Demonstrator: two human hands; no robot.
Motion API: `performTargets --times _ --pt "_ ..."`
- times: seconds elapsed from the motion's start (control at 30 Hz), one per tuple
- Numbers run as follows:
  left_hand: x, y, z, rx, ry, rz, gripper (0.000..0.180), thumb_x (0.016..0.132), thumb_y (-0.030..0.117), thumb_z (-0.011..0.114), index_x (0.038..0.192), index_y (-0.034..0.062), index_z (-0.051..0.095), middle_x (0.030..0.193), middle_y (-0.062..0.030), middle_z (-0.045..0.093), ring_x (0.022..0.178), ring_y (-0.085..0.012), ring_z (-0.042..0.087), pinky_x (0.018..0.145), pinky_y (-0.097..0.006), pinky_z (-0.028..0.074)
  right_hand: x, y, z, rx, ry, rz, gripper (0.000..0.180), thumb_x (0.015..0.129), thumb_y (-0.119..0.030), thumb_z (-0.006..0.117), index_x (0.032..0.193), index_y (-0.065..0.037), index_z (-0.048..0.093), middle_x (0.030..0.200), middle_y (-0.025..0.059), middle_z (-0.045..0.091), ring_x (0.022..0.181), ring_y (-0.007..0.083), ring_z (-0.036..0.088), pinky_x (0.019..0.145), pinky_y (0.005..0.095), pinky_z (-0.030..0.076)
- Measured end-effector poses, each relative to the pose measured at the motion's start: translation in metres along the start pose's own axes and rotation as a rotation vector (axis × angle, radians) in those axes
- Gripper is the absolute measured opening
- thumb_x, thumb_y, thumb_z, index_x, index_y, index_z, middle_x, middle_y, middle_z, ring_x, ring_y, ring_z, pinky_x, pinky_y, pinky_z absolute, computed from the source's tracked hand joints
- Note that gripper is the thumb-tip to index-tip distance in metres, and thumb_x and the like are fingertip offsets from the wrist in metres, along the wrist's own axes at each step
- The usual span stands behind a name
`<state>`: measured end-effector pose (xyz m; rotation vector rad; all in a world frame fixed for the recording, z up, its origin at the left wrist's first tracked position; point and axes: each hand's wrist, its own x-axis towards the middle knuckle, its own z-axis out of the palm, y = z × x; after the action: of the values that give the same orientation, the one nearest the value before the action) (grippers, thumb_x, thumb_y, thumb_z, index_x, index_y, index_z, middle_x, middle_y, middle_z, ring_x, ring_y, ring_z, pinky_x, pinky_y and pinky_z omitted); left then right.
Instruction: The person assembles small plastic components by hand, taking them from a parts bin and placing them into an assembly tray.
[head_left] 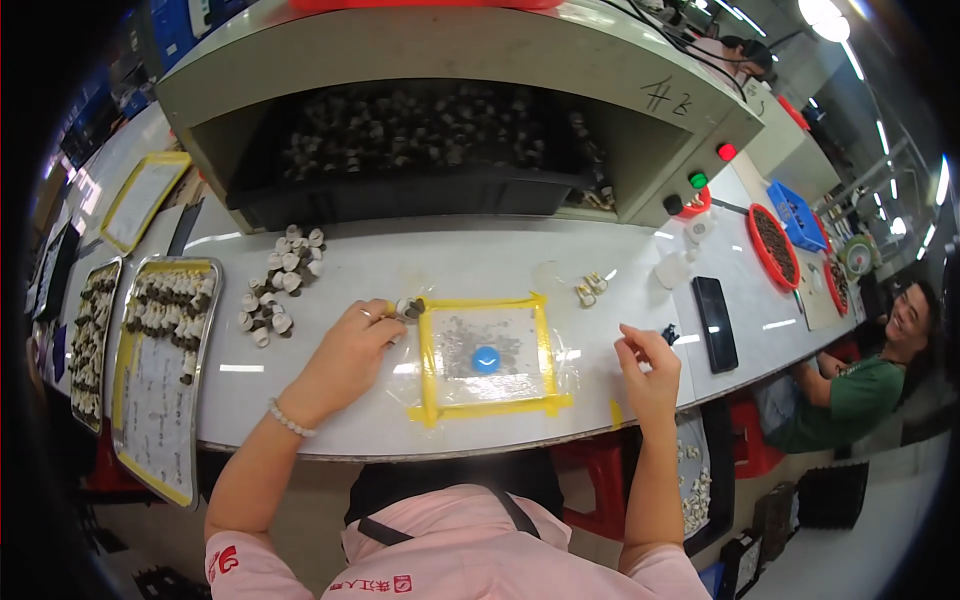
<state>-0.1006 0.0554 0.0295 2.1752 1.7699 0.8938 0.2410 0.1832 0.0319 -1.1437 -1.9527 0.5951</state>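
Observation:
My left hand [352,350] is closed in a pinch on a small white-and-dark cylindrical part [408,308], at the left corner of a yellow-taped rectangle [428,375]. Inside that rectangle a round blue button-like piece [486,359] lies on a grey-smudged sheet. Over the table to the right of the rectangle, my right hand [650,372] has its fingers curled in toward the thumb; whatever they hold, if anything, is too small to make out. Beyond my left hand lies a loose pile of similar white-and-dark parts [290,262]. Two brass-and-white pieces [590,288] lie past the rectangle's far right corner.
A grey metal housing [640,110] spans the back, with a black bin [400,195] full of parts inside. Trays of parts [205,370] stand at left. To the right are a black phone [715,325], a clear bottle [672,270], a red basket [773,248] and a seated person [850,400].

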Motion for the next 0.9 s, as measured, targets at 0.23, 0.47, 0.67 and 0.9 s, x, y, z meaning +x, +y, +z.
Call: performTargets --times 0.23,0.47,0.67,0.9 --pt "-0.013 0.017 -0.004 -0.451 -0.028 -0.311 0.018 0.076 -0.004 0.062 0.094 0.0014 0.060 0.093 -0.0063 0.052 0.082 -0.0146 0.057 0.072 -0.025 0.048 0.043 -0.002 0.023 -0.080 -0.152 -0.025 0.027 0.076 -0.004 0.066 0.103 -0.002 0.062 0.091 0.0098 0.061 0.070 0.0204 0.060 0.063 0.0299 0.048" --pt "-0.041 0.061 0.020 -1.089 0.277 -0.453 0.024 0.073 -0.002 0.066 0.096 0.0039 0.063 0.085 -0.0023 0.050 0.073 -0.0095 0.053 0.066 -0.020 0.044 0.054 0.001 0.041 -0.250 -0.180 -0.147 0.016 0.074 -0.001 0.061 0.091 0.000 0.058 0.081 0.0137 0.060 0.063 0.0253 0.058 0.058 0.0341 0.046" --pt "-0.055 0.062 0.030 -0.823 0.292 -0.440 0.024 0.072 0.001 0.070 0.095 0.0044 0.065 0.080 -0.0010 0.049 0.062 -0.0071 0.050 0.058 -0.020 0.041 0.024 -0.042 0.023 -0.197 -0.345 -0.061 0.012 0.074 -0.004 0.064 0.082 0.000 0.057 0.066 0.0117 0.057 0.051 0.0203 0.050 0.049 0.0300 0.040" --pt "-0.057 0.063 0.034 -1.114 0.236 -0.512 0.021 0.078 -0.001 0.068 0.098 0.0002 0.065 0.081 -0.0007 0.045 0.073 -0.0058 0.051 0.057 -0.019 0.044 0.014 -0.055 0.031 -0.276 -0.585 -0.048 0.020 0.072 -0.010 0.070 0.084 0.000 0.059 0.067 0.0132 0.060 0.055 0.0226 0.060 0.054 0.0318 0.049"
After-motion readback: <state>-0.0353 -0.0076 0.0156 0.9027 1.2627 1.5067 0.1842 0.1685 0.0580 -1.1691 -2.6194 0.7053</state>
